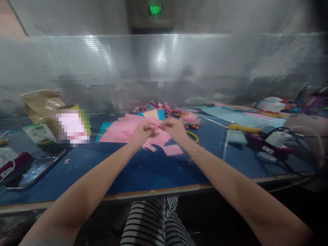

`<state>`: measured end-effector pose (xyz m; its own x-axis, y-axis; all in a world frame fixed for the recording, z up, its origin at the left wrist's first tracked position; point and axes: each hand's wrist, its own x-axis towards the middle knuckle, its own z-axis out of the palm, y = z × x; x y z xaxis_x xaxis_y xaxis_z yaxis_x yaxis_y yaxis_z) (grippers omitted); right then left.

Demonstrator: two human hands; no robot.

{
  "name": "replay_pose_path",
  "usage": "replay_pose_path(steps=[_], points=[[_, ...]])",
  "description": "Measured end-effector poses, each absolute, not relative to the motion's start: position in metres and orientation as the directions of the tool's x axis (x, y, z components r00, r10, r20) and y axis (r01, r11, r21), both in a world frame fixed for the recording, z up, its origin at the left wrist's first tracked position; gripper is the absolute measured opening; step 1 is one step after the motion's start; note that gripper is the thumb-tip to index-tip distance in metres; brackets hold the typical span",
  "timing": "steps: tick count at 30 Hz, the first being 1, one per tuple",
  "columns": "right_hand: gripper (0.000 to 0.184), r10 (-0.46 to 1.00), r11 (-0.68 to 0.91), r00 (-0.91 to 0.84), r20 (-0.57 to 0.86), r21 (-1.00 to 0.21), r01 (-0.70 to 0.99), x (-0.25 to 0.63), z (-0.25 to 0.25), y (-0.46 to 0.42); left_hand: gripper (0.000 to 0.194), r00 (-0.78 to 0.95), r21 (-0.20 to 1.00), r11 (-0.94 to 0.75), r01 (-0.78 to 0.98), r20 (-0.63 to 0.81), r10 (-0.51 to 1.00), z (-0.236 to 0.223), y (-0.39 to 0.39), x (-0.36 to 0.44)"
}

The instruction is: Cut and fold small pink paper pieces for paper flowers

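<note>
My left hand and my right hand meet over a heap of pink paper on the blue table. Fingers of both hands are pinched together on a small piece of pink paper, whose exact shape is blurred. A pink paper square lies just below my right hand. Blue sheets stick out from under the pink heap. Behind my hands sits a pile of colourful paper flowers, with a pink one to the right.
A phone, a small box and a cup-like container stand at left. At right are a yellow-handled tool, light blue sheets, a power strip and cables. A perforated metal panel rises behind the table.
</note>
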<state>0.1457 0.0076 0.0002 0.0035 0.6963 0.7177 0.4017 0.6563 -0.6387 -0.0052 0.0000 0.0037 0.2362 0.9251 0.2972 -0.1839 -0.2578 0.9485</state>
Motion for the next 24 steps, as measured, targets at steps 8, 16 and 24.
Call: replay_pose_path(steps=[8, 16, 24], points=[[0.008, 0.561, 0.759, -0.022, 0.827, -0.504, 0.413, 0.147, 0.002, 0.008, 0.024, 0.265, 0.890, -0.209, -0.405, 0.334, 0.905, 0.007, -0.004, -0.006], [0.013, 0.583, 0.770, -0.043, 0.811, -0.535, 0.348, 0.146, 0.004, 0.005, 0.027, 0.260, 0.866, 0.053, -0.497, 0.090, 0.961, 0.017, -0.007, -0.002], [0.011, 0.785, 0.602, -0.103, 0.611, -0.791, -0.103, 0.143, -0.001, 0.008, 0.035, 0.280, 0.873, 0.022, -0.487, 0.132, 0.951, 0.020, -0.009, -0.004]])
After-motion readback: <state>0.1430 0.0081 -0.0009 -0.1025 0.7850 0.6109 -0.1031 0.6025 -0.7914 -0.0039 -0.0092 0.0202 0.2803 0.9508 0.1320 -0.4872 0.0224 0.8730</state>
